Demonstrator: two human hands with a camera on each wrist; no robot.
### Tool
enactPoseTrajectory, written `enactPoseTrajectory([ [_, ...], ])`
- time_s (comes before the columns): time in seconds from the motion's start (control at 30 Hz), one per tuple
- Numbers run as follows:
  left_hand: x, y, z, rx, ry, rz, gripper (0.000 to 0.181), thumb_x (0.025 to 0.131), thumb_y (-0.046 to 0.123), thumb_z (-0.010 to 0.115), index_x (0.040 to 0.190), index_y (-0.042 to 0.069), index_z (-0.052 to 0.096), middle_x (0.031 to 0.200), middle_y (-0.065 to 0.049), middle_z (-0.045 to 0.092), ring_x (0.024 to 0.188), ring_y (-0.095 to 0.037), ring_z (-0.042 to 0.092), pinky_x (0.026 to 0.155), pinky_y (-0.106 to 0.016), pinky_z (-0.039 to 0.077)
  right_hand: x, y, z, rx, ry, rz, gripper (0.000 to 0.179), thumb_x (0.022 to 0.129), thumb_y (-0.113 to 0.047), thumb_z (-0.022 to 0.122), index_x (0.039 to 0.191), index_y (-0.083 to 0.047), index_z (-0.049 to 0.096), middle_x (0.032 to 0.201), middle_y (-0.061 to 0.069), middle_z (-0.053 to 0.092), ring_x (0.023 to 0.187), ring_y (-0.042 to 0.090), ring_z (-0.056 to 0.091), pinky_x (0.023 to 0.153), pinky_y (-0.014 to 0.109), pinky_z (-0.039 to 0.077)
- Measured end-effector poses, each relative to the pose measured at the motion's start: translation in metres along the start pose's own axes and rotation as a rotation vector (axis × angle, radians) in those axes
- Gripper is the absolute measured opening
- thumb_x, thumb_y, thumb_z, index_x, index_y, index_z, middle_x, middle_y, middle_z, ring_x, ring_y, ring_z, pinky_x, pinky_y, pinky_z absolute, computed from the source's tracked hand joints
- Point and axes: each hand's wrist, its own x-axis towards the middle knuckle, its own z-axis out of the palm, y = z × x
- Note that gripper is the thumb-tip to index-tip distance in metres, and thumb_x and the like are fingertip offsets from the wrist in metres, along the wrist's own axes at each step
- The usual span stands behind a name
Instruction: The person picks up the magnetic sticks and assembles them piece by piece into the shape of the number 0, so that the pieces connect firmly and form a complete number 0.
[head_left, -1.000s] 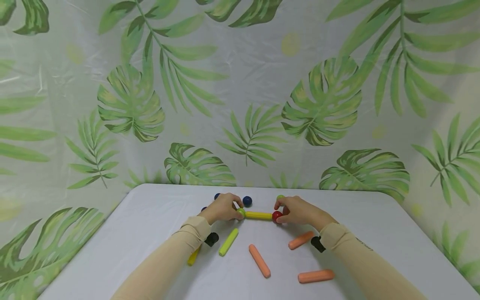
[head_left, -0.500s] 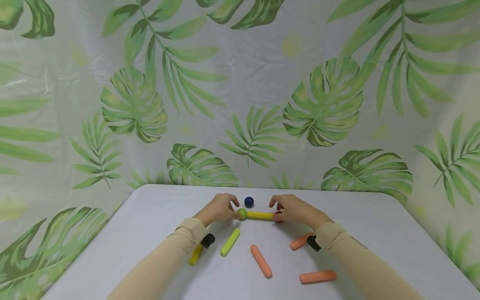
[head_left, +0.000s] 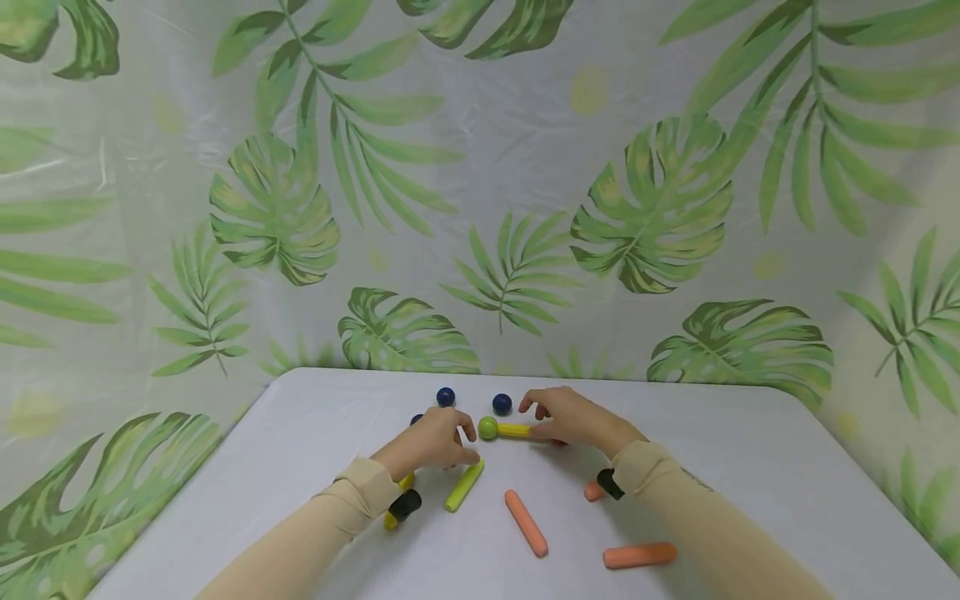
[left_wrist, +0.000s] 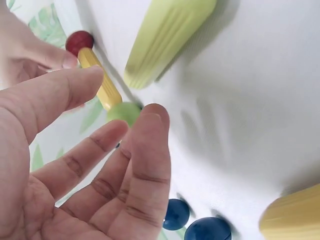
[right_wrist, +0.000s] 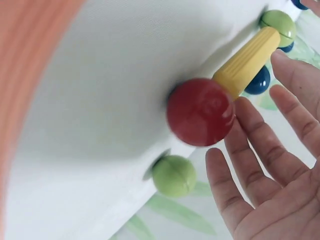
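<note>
A yellow ridged stick [head_left: 513, 431] joins a lime green ball [head_left: 488, 428] at one end and a red ball [right_wrist: 200, 112] at the other. My right hand [head_left: 576, 417] is at the red end, fingers loosely spread and gripping nothing; it mostly hides the red ball in the head view. My left hand [head_left: 431, 438] is apart from the green ball, thumb and fingers held apart with nothing between them. Close to its fingertips in the head view lies a yellow-green ridged stick [head_left: 465, 486], also seen large in the left wrist view.
Blue balls [head_left: 502, 404] lie toward the table's back edge, and a loose green ball [right_wrist: 174, 175] is behind the right hand. Several orange sticks [head_left: 527, 522] lie in front and to the right. Another yellow stick [head_left: 390, 521] is partly under the left wrist camera [head_left: 405, 505].
My left hand has left the green ball and moved toward me, nearing the yellow-green stick. My right hand has loosened from the red ball and shifted left over the yellow stick's end.
</note>
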Motion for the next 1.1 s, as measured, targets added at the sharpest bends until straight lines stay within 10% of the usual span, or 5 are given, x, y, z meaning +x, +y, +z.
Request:
enactPoseTrajectory([
  [0.37,-0.017,0.0,0.007,-0.004,-0.029,-0.011,0.02,0.089,0.018,0.089,0.1,0.007,0.076,0.069,0.0,0.068,0.061,-0.011,0.061,0.058,-0.024,0.049,0.018,-0.01,0.015,-0.042,0.019,-0.105,0.035,0.102,-0.017,0.075,0.136,-0.012,0.068,0.121,0.017,0.075,0.115,0.032,0.071,0.099,0.05,0.058],
  [1.1,-0.029,-0.01,0.02,-0.008,0.0,0.026,0.017,0.086,0.016,0.09,0.086,0.009,0.074,0.061,0.004,0.065,0.054,-0.006,0.057,0.053,-0.021,0.043,0.034,-0.02,0.028,-0.04,0.033,-0.178,0.041,0.101,-0.011,0.075,0.141,-0.01,0.068,0.109,0.008,0.076,0.096,0.015,0.069,0.088,0.036,0.058],
])
